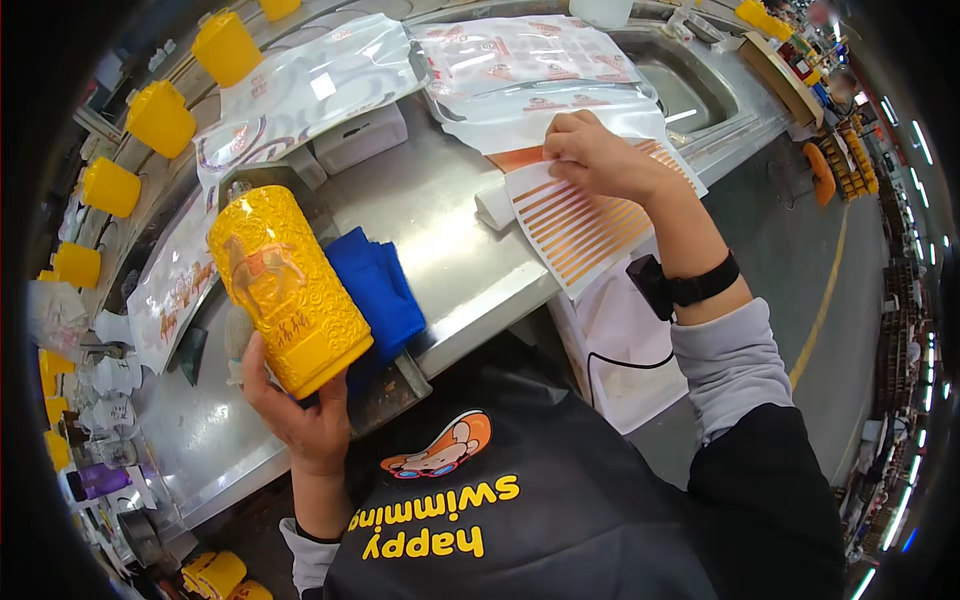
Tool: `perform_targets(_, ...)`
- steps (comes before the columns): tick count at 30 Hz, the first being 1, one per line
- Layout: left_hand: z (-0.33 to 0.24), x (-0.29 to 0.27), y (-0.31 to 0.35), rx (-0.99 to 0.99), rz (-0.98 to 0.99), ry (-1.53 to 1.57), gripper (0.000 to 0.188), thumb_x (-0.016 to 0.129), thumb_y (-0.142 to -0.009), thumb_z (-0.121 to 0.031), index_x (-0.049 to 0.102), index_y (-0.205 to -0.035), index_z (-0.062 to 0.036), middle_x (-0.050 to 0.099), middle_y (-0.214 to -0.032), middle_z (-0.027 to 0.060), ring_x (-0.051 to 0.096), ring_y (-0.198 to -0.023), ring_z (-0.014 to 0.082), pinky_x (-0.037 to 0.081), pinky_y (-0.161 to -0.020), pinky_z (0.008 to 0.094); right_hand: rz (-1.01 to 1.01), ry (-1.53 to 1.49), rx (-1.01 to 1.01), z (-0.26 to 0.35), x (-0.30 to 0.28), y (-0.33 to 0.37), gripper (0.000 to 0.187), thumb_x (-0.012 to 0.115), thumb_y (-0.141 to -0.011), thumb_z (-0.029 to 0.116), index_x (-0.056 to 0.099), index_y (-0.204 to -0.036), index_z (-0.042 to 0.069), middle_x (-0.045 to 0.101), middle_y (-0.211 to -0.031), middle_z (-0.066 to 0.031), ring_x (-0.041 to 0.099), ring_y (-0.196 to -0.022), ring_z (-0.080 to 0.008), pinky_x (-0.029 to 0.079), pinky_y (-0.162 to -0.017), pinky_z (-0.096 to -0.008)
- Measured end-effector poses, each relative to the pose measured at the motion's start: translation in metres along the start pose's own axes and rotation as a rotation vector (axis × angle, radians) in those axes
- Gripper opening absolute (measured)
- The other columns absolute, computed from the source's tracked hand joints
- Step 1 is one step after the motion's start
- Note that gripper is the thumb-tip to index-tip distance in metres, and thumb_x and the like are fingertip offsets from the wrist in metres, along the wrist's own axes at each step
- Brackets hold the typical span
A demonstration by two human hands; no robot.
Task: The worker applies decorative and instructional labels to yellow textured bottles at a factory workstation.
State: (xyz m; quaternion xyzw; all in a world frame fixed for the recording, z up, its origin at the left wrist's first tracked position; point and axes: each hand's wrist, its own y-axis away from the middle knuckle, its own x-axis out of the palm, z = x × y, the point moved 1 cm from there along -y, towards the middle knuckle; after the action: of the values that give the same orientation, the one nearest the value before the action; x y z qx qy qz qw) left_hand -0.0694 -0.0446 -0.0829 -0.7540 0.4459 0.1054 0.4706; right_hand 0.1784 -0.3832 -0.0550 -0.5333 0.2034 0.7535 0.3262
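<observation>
A yellow embossed bottle [290, 300], with a brown horse picture on its side, is held tilted at the left. My left hand [300, 415] is closed around its lower end, thumb and fingers on either side. Over the metal bench, my right hand [590, 160] has its fingers curled in a pinch at the upper part of a white decal sheet [575, 235] with orange stripes. The fingers hide exactly what part of the sheet they grip. A folded blue cloth [375, 285] lies beside the bottle.
Printed transfer sheets [530, 70] cover the back of the metal bench [440, 200], next to a sink [680, 85]. A white box [360, 140] props up another sheet. Several yellow containers [160, 118] line the left side. A white stand [625, 350] is below the bench edge.
</observation>
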Motion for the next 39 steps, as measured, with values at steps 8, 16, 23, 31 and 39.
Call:
perform_targets(8,0.002,0.002,0.0,0.008,0.007,0.035,0.072,0.072,-0.087,-0.02,0.029,-0.14,0.0022,0.04,-0.134,0.0173,0.048,-0.122,0.0278,0.041,-0.103,0.0385,-0.321,0.042,-0.06,0.01,-0.003,0.032,0.027,0.056,-0.079,-0.007,0.063,-0.103,0.003,0.056,-0.109,-0.0119,0.05,-0.109,-0.0327,0.043,-0.095,-0.0384)
perform_targets(16,0.001,0.003,-0.003,-0.016,-0.011,0.136,0.073,0.072,-0.087,-0.026,0.029,-0.139,0.0024,0.041,-0.134,0.0177,0.048,-0.122,0.0287,0.04,-0.103,0.0392,-0.235,0.232,0.174,0.012,0.02,0.066,0.026,0.057,-0.084,0.003,0.07,-0.107,0.007,0.058,-0.119,-0.0121,0.052,-0.113,-0.0321,0.047,-0.094,-0.0404)
perform_targets(23,-0.002,0.005,-0.004,-0.053,-0.018,0.176,0.073,0.074,-0.085,-0.026,0.031,-0.138,0.0022,0.042,-0.133,0.0177,0.048,-0.121,0.0291,0.039,-0.104,0.0393,-0.274,0.323,0.284,0.001,0.03,0.064,0.027,0.054,-0.086,0.006,0.071,-0.107,0.012,0.055,-0.126,-0.0112,0.05,-0.118,-0.0323,0.047,-0.093,-0.042)
perform_targets(31,-0.002,0.003,-0.004,-0.058,-0.015,0.157,0.074,0.074,-0.085,-0.025,0.031,-0.138,0.001,0.043,-0.132,0.0171,0.048,-0.122,0.0287,0.039,-0.104,0.0388,-0.256,0.152,0.215,0.004,0.029,0.06,0.029,0.055,-0.085,0.006,0.071,-0.109,0.012,0.055,-0.125,-0.0108,0.049,-0.118,-0.0317,0.047,-0.094,-0.0443)
perform_targets(39,0.001,0.003,-0.003,-0.037,-0.022,0.12,0.075,0.075,-0.085,-0.026,0.032,-0.139,0.0018,0.043,-0.133,0.0179,0.047,-0.122,0.0287,0.038,-0.105,0.0392,-0.259,0.262,0.349,0.005,0.03,0.061,0.029,0.053,-0.086,0.007,0.071,-0.109,0.013,0.056,-0.12,-0.0079,0.05,-0.116,-0.0321,0.047,-0.093,-0.0427)
